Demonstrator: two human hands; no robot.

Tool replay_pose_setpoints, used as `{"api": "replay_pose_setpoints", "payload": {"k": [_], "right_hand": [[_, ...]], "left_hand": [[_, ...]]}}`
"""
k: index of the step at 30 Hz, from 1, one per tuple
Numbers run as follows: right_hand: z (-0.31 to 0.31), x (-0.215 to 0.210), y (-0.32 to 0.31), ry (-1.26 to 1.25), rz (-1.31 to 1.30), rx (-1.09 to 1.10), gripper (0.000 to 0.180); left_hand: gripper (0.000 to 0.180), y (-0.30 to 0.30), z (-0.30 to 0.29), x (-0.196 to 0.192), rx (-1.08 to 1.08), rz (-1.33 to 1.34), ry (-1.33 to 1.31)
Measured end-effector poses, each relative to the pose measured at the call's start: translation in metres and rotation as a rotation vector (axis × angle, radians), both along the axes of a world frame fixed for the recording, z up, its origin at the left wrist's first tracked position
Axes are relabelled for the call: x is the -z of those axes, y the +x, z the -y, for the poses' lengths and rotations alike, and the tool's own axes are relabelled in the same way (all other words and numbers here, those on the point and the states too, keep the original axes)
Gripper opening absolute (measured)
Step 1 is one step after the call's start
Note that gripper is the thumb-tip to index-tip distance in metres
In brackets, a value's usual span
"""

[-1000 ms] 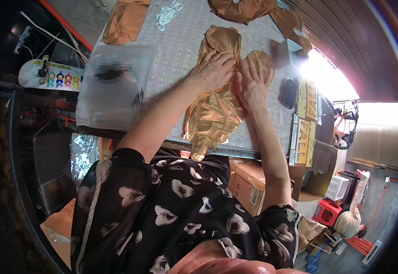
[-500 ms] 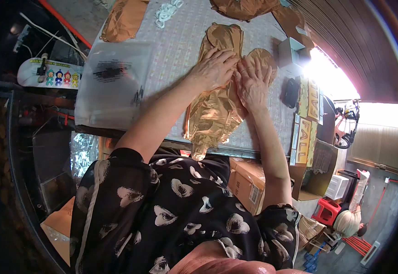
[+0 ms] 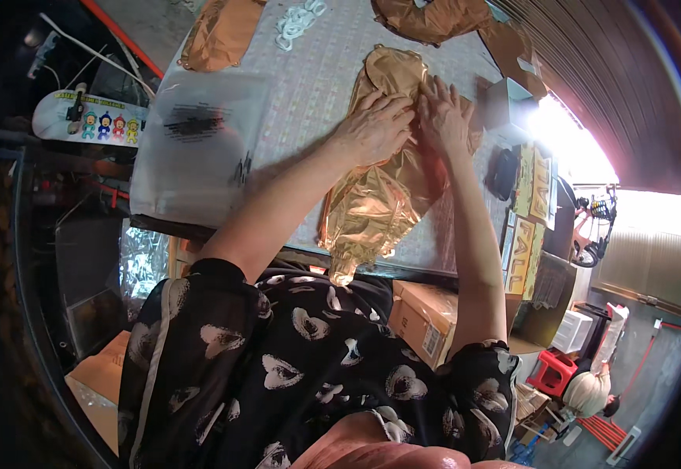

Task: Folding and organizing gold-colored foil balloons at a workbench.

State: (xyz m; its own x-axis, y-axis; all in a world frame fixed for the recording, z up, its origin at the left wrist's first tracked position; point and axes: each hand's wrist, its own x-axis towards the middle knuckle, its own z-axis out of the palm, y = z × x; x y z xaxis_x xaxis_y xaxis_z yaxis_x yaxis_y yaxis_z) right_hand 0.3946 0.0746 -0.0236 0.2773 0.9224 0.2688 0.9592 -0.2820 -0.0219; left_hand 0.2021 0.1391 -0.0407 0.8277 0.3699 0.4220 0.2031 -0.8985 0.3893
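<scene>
A flat, uninflated gold foil balloon [image 3: 372, 207] lies creased on the table, its narrow end hanging over the near edge. My left hand [image 3: 378, 125] rests palm down on its upper part, fingers slightly bent and laid on the foil. Beside it, my right hand [image 3: 444, 121] presses on the right side of the balloon with its fingers stretched away from me. The foil under both palms is hidden. A rounded gold end sticks out beyond my left fingers.
On the table [image 3: 301, 102], a clear plastic bag [image 3: 200, 141] lies at left. Another folded foil balloon [image 3: 219, 35], white ribbon [image 3: 300, 23] and more foil [image 3: 434, 19] are farther back. At right stand a small open box [image 3: 505, 105], a black object [image 3: 502, 173] and yellow boxes [image 3: 522, 262].
My right hand has slid a little away from me along the foil, its fingers now less spread. The right-hand lobe is more covered. My left hand stays on the balloon; the view has shifted slightly.
</scene>
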Motion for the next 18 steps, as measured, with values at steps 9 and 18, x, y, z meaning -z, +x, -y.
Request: {"api": "replay_pose_setpoints", "payload": {"k": [9,18], "right_hand": [[-0.052,-0.016,0.046,-0.150,-0.098,0.136,0.042],[0.059,-0.045,-0.035,-0.104,0.132,-0.071,0.052]], "left_hand": [[0.043,-0.001,0.005,-0.005,0.026,0.043,-0.012],[0.044,0.000,0.000,-0.007,0.015,0.018,0.020]]}}
